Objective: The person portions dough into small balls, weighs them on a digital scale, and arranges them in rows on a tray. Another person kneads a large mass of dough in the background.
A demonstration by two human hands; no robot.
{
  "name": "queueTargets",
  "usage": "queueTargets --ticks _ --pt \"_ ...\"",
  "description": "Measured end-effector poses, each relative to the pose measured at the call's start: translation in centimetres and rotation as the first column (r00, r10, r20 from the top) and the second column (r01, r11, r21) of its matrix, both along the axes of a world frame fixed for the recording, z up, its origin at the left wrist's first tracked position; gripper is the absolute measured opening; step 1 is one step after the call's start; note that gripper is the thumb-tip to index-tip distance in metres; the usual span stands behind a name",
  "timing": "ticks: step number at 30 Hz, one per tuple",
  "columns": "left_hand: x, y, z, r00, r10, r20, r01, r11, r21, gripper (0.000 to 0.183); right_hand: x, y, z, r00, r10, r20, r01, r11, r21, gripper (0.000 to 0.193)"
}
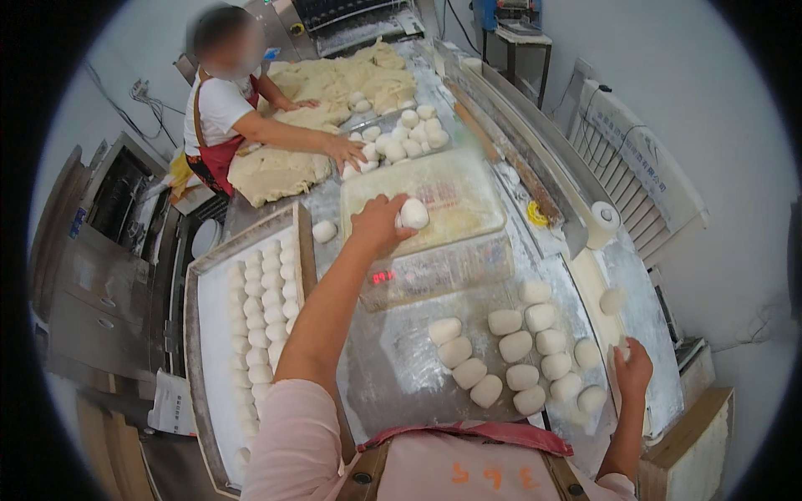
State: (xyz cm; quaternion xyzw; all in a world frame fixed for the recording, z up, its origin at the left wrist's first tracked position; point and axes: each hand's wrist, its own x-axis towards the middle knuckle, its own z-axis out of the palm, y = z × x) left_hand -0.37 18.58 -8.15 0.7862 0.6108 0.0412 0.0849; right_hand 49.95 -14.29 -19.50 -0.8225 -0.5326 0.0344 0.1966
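My left hand (380,224) curls round a white dough ball (414,215) over the flour-dusted top of a digital scale (459,200) with a lit red display. On the right, my right hand (637,367) is closed beside a narrow pale conveyor belt (588,288), and a bit of white dough (622,354) shows at its fingertips. Another dough piece (612,301) sits on the belt just beyond that hand. Between my arms, several rounded dough pieces (524,377) lie in loose rows on the metal table (384,351).
Left of my left arm stands a wooden tray (194,334) with rows of dough balls. A single ball (324,231) lies beside the scale. Across the table, a co-worker (221,117) reaches toward heaped dough balls (409,138) near large dough slabs (280,173). A rolling pin (476,131) lies by the conveyor.
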Motion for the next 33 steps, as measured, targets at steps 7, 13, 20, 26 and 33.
queueTargets --ticks 7,13,20,26,33 --pt "-6.0 3.3 -3.4 0.829 -0.073 0.554 -0.040 0.981 0.189 0.063 -2.8 10.2 1.5 0.993 0.115 0.040 -0.106 0.976 -0.190 0.078" --pt "-12.0 -4.6 -2.6 -0.209 0.193 0.959 -0.100 0.971 -0.218 0.041 0.5 10.7 0.1 0.996 -0.091 -0.012 0.089 0.990 -0.106 0.062" --pt "-32.9 -24.4 -7.9 -0.281 0.214 0.936 -0.469 0.820 -0.328 0.043 -2.1 9.8 4.0 0.939 -0.132 -0.319 0.087 0.985 -0.151 0.029" --pt "-41.4 -36.4 -5.8 0.148 0.514 0.845 -0.906 0.412 -0.093 0.063 -15.4 13.4 6.3 0.747 0.546 -0.380 -0.448 0.835 0.320 0.023" --pt "-45.0 -43.6 -12.8 0.163 0.982 -0.093 -0.964 0.178 0.197 0.061 -25.6 16.8 0.9 0.702 0.704 -0.107 -0.703 0.709 0.052 0.030"
